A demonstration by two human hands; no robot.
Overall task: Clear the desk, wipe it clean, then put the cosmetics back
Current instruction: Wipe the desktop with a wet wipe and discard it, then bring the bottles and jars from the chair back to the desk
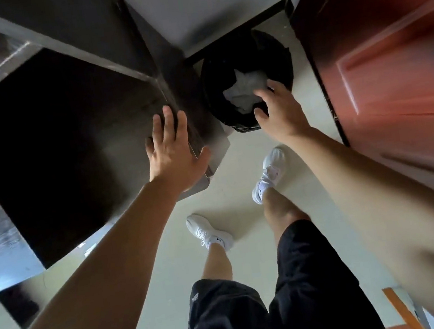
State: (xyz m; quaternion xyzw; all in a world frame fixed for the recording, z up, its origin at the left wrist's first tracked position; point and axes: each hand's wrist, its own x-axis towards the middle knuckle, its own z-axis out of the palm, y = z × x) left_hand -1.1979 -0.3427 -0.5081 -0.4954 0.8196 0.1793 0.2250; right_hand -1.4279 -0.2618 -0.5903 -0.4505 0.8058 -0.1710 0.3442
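Two hands: left hand (172, 153) being pressed flat on desk (79, 127) corner left of black bin (208, 82), fingers wide; right hand (280, 110) being held over bin, fingers loosely curled, grip unclear. Crumpled tissue (244, 90) lying in bin, peak pointing to far rim.
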